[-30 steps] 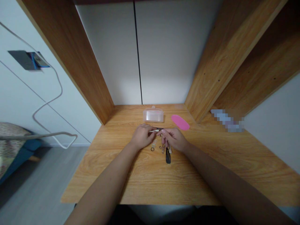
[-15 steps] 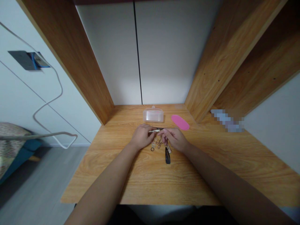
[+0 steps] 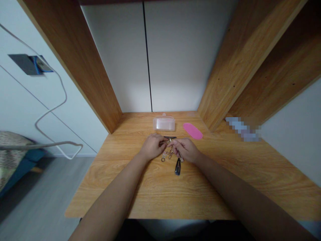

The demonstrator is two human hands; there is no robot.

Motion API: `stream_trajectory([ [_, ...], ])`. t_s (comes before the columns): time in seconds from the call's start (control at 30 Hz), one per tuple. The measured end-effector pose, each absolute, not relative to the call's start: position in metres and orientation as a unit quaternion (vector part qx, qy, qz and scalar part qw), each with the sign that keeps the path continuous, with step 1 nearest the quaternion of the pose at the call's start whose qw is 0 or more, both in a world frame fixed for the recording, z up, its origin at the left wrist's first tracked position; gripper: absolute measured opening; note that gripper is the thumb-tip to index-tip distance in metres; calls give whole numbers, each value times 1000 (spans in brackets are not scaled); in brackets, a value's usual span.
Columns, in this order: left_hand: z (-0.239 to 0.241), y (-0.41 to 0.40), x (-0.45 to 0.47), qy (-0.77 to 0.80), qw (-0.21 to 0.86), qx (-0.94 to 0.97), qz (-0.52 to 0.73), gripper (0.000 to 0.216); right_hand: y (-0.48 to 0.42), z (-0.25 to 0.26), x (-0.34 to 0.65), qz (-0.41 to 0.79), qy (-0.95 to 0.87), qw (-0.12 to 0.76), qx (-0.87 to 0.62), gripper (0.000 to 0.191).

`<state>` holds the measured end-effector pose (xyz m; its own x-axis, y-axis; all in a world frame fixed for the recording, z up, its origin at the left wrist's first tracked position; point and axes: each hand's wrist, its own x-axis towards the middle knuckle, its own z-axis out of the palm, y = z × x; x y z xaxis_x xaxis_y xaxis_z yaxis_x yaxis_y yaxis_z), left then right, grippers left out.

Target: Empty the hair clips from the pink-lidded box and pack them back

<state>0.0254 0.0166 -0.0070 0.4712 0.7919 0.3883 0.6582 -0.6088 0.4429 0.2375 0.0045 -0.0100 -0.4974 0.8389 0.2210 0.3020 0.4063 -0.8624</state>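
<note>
My left hand [image 3: 153, 146] is closed, thumb and fingers around a thin metallic hair clip [image 3: 164, 143]. Fingers bent, my right hand [image 3: 185, 149] meets the left one at the clip's end; what its fingertips pinch is hidden. Below the right fingers shows a light metallic clip [image 3: 181, 156], partly covered. Nearer to me lies a black snap hair clip [image 3: 178, 167]. Beyond the fingers rests another dark clip [image 3: 170, 137]. Small gold-coloured clips [image 3: 171, 154] and a dark ring-shaped hair tie [image 3: 163, 160] lie between the hands.
A clear plastic box [image 3: 164, 124] stands behind the hands, beside a flat pink oval piece [image 3: 193, 131]. Wooden uprights flank the wooden desk [image 3: 155, 197]. A blurred-out item [image 3: 242, 129] lies at right. A white cable [image 3: 64, 87] hangs at left.
The metallic clip between my hands has shifted toward the left hand, showing more of the dark clip behind. The black snap clip has turned and slid slightly left. Both hands stay nearly in place.
</note>
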Motion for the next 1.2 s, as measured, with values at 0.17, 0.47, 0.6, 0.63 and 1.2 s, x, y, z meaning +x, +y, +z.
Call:
stream_trajectory([
  [0.17,-8,16,25,429,114,850,285,19,5,-5,237,333,-765,386,-393,58],
  [0.47,-5,14,25,431,114,843,301,23,8,-2,235,327,-719,440,-426,48],
  [0.6,-5,15,24,426,113,846,301,24,10,-3,234,367,-686,470,-418,46],
  [0.63,-6,15,24,425,112,846,301,24,11,-4,233,373,-682,474,-414,44],
  [1.2,-5,17,23,365,109,871,309,21,12,-12,225,288,-767,489,-300,27],
])
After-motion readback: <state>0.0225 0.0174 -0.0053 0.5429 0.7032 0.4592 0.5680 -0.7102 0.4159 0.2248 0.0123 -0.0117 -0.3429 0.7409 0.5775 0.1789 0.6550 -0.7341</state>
